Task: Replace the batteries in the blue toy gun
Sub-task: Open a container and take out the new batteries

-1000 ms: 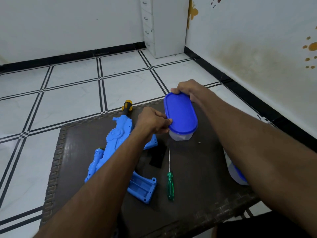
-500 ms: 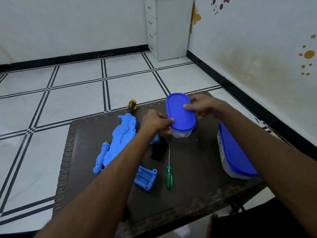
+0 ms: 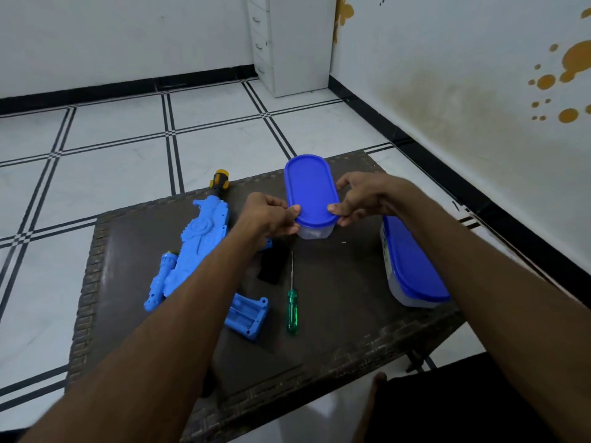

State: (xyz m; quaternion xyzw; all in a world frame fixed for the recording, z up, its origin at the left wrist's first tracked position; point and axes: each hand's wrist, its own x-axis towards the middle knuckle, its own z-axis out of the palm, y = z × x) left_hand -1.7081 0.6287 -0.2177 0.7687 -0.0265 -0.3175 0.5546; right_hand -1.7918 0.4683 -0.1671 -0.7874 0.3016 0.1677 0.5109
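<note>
While both hands grip the small blue-lidded container (image 3: 311,195) at the upper middle of the frame, the battery job looks partly done. The left hand (image 3: 267,219) pinches the near left rim of the lid, and the right hand (image 3: 359,198) pinches the near right rim with fingers curled under the edge; the lid is still seated on its clear tub. The blue toy gun (image 3: 195,251) lies on the dark worktop (image 3: 335,314) left of centre, partly hidden by the left forearm, with its battery cover (image 3: 248,316) already off and lying apart just below it. A green-handled screwdriver (image 3: 292,310) lies beside that cover, so the unscrewing seems finished. What looks like a black piece (image 3: 271,265) lies between the gun and the screwdriver tip; I cannot tell what it is. No batteries are visible, so I judge that opening the container, swapping the cells, and refitting the cover remain.

Counted: one toy gun, one loose cover, one screwdriver, two blue-lidded containers, the second and larger one (image 3: 412,266) standing at the right of the worktop, and two hands.
</note>
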